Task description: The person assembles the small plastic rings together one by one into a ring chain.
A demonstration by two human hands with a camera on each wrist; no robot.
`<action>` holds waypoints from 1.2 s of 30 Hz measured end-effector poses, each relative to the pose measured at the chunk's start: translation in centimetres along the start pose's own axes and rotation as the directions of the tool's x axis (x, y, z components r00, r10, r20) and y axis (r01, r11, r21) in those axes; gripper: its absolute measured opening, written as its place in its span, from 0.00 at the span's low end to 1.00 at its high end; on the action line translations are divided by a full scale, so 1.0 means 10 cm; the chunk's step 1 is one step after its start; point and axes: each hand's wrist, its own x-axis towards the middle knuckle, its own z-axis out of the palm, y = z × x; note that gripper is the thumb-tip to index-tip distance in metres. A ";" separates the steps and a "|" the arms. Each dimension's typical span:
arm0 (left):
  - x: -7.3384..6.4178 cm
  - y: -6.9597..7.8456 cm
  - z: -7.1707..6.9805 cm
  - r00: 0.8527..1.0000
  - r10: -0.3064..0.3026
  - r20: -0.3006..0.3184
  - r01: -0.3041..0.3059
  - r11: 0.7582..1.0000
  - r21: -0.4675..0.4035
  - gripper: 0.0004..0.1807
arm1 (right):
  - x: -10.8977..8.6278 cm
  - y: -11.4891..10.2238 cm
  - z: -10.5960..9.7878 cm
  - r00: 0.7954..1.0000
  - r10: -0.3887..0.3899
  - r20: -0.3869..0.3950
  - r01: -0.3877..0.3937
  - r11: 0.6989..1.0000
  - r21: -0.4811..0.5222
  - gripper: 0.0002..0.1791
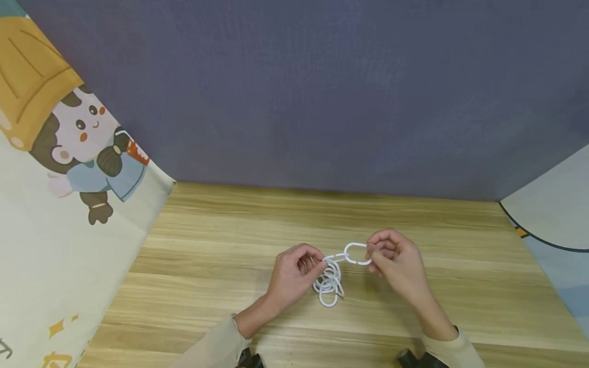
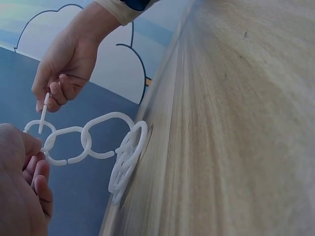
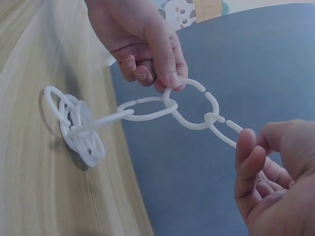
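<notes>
A chain of white plastic oval links (image 3: 197, 126) runs between the two hands, and the links hook through one another. In the head view my left hand (image 1: 293, 272) pinches one link between thumb and forefinger. To its right, my right hand (image 1: 401, 267) holds the end link (image 1: 353, 244) by its far side, thumb against fingers. From the left hand the chain hangs down to a heap of links (image 3: 81, 132) on the table. Small gaps show in the sides of several links. In the right wrist view, the right fingers cover part of the end link.
The wood-grain table (image 1: 221, 230) meets a dark blue-grey panel (image 1: 294, 102) at the back. On the left stands a panel printed with a cartoon figure (image 1: 83, 133), on the right a pale printed one (image 1: 552, 204).
</notes>
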 end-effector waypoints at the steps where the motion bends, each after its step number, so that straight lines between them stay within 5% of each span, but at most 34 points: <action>1: -0.01 0.00 0.00 1.000 -0.003 0.008 0.003 1.000 -0.001 0.07 | -0.01 0.00 0.00 1.000 -0.001 0.004 0.001 1.000 0.002 0.04; 10: -0.02 -0.03 -0.04 0.996 -0.037 0.086 0.035 0.999 0.032 0.04 | -0.09 -0.04 -0.03 0.999 -0.038 0.011 0.038 0.999 -0.013 0.04; 18: 0.07 -0.18 -0.14 0.999 -0.026 0.043 0.020 0.992 0.127 0.04 | -0.05 -0.04 -0.16 0.999 -0.036 -0.034 0.036 0.999 0.008 0.06; 24: 0.11 -0.31 -0.21 0.991 -0.094 0.097 0.073 0.976 0.204 0.06 | -0.04 -0.08 -0.28 0.997 -0.012 -0.080 0.019 0.996 0.084 0.05; 28: 0.11 -0.35 -0.21 0.975 -0.108 0.192 0.066 0.975 0.213 0.05 | -0.04 -0.10 -0.36 0.994 -0.028 -0.102 0.043 0.989 0.142 0.09; 36: 0.08 -0.44 -0.20 0.904 0.023 0.427 -0.176 0.930 0.324 0.10 | -0.04 -0.12 -0.45 0.990 -0.060 -0.129 0.085 0.975 0.204 0.08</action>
